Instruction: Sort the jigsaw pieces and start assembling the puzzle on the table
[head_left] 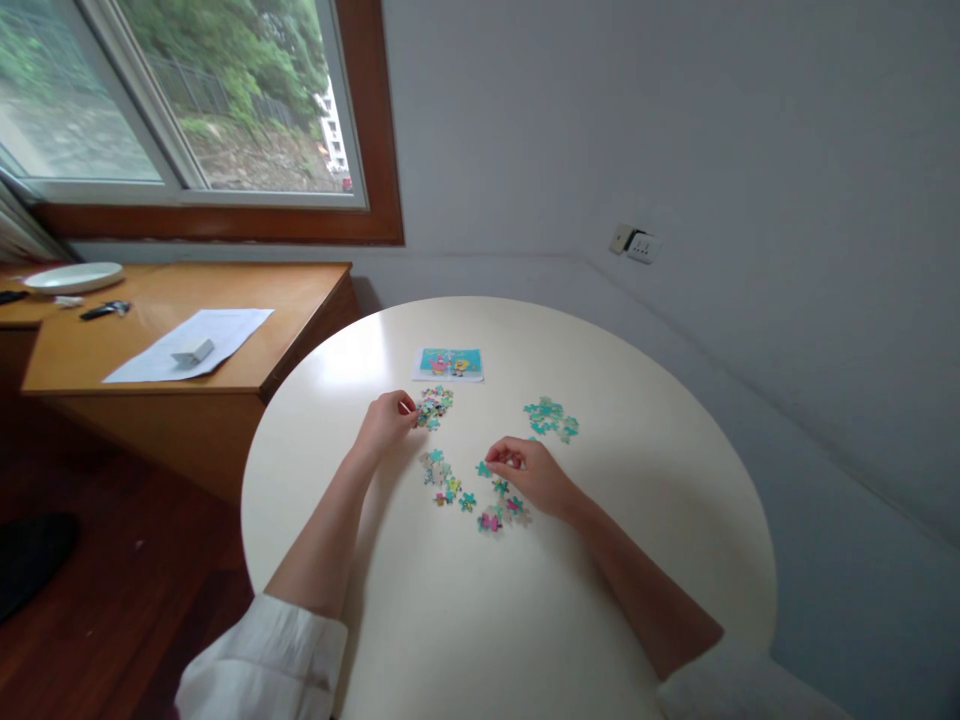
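On a round cream table [645,560] lie several small jigsaw pieces in loose groups. My left hand [386,420] is closed in a pinch at the edge of a colourful cluster of pieces [435,405]. My right hand [529,472] rests curled on the table, its fingertips pinched on a teal piece [485,468] among scattered pieces [465,495]. A separate group of teal pieces [551,418] lies to the right. A small printed reference picture [448,363] sits beyond the pieces.
A wooden desk [247,370] stands to the left under a window, holding a sheet of paper [191,343], a white plate [73,277] and keys [105,310]. Grey walls close the corner behind; a wall socket [636,243] is at the right.
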